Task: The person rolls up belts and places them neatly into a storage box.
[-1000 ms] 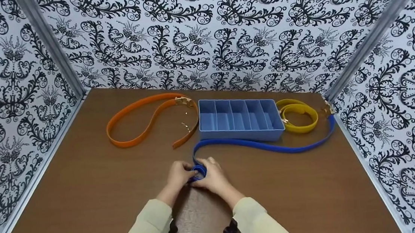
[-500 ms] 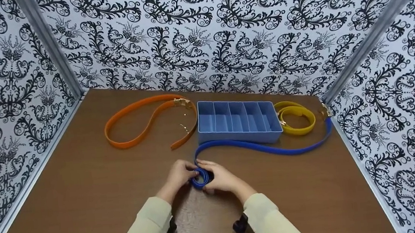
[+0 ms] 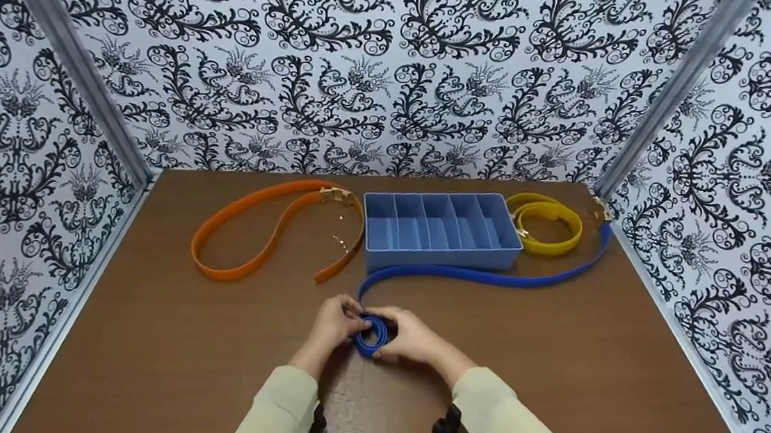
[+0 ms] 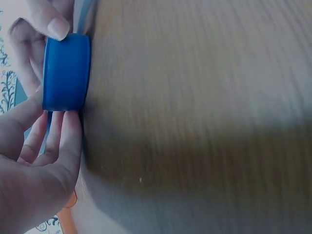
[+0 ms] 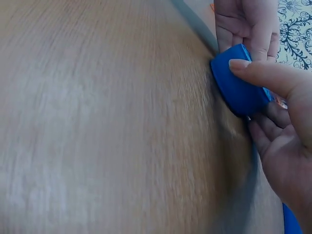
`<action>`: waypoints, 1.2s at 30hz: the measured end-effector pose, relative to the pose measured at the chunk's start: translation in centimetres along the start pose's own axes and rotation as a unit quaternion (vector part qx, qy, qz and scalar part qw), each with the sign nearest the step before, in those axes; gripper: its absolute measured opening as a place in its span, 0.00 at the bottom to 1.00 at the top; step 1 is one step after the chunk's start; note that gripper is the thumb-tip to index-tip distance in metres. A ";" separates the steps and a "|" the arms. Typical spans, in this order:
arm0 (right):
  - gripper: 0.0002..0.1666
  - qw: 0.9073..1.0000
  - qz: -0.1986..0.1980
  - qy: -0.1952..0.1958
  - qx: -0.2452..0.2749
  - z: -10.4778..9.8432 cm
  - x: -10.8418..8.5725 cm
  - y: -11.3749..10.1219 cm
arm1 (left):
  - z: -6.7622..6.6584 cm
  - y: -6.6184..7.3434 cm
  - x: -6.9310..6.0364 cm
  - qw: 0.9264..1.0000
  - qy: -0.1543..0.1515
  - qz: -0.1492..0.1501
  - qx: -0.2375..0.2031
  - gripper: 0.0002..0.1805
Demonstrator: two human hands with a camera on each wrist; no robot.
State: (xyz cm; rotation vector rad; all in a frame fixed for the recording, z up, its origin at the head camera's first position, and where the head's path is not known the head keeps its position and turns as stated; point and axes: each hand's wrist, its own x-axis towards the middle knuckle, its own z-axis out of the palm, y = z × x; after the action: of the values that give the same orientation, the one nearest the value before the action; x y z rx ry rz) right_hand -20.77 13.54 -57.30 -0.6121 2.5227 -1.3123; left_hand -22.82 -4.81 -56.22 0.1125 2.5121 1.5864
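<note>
A blue belt [image 3: 496, 279] stands on edge across the table, with its near end wound into a small roll before me. My left hand [image 3: 333, 320] pinches the roll's left side, thumb tip over the inner edge. On the other side my right hand [image 3: 411, 336] holds the roll between thumb and fingers. In the left wrist view the roll's blue outer face [image 4: 66, 73] is upright on the table. The right thumb presses on that blue face [image 5: 239, 92] in the right wrist view. The belt's gold buckle [image 3: 601, 210] lies at the far right.
Behind the hands is a blue-grey box [image 3: 445, 256] with several compartments. An orange belt [image 3: 240, 267] with a gold buckle [image 3: 337, 195] lies looped to its left. To its right sits a coiled yellow belt [image 3: 555, 246]. Patterned walls [image 3: 373, 78] border the table [image 3: 183, 374].
The right hand has shifted outward and now spreads wider around the roll. The roll has come slightly nearer to me. The left hand keeps its pinch, and the view has tilted up a little.
</note>
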 end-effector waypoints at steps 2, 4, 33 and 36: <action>0.49 1.000 0.007 0.012 -0.004 0.3 0.1 -0.2 | 0.2 0.0 0.1 1.000 0.008 0.009 0.003 0.12; 0.49 1.000 0.006 0.028 -0.010 0.7 0.2 -0.4 | 0.3 -0.1 0.0 1.000 0.017 0.019 0.002 0.12; 0.32 0.993 -0.001 0.090 -0.077 1.2 0.1 -0.3 | -0.5 -0.6 -0.9 0.999 -0.009 0.022 0.037 0.06; 0.26 0.996 -0.021 0.052 -0.067 0.3 -0.4 -0.1 | -0.8 -0.4 -0.8 0.997 -0.024 0.038 0.067 0.04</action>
State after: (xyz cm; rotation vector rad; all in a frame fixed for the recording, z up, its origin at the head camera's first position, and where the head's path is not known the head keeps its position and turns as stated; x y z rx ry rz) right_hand -20.32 13.49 -57.41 -0.6431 2.7138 -1.2260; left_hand -22.21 -5.81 -56.13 0.2639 2.6051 1.4218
